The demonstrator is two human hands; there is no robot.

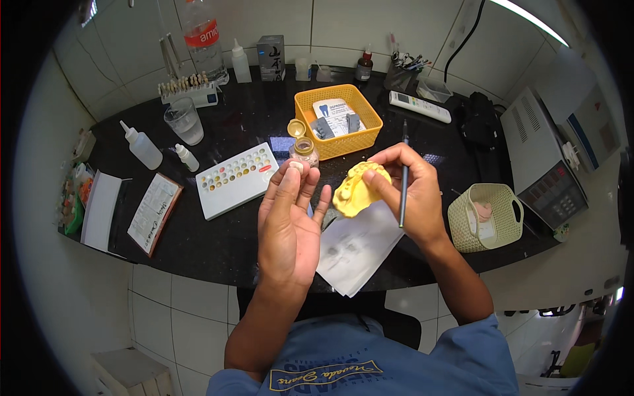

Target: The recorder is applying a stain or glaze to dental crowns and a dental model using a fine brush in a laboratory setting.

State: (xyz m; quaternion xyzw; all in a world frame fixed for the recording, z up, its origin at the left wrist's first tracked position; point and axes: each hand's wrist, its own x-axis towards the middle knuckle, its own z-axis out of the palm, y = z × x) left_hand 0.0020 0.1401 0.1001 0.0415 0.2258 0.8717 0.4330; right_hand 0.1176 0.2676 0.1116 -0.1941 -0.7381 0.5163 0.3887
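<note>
My left hand [288,241] is raised palm up over the counter. Its thumb and fingertip pinch a small whitish piece that looks like a dental crown [296,166]. Beside it, my right hand [417,191] grips a yellow plaster dental model [351,198], with a row of teeth along its top. The same hand keeps a slim dark brush or pen [405,158] upright between its fingers; which one I cannot tell. Just beyond my left fingertips stands a small glass jar [305,153], its gold lid [296,128] tipped back. White papers [360,254] lie below the model.
An orange basket [343,145] with grey pieces stands behind, a pale basket [485,237] at right. To the left are a white palette [228,198] of colour samples, a cup [185,122] and dropper bottles [144,150]. A machine [545,158] borders the right.
</note>
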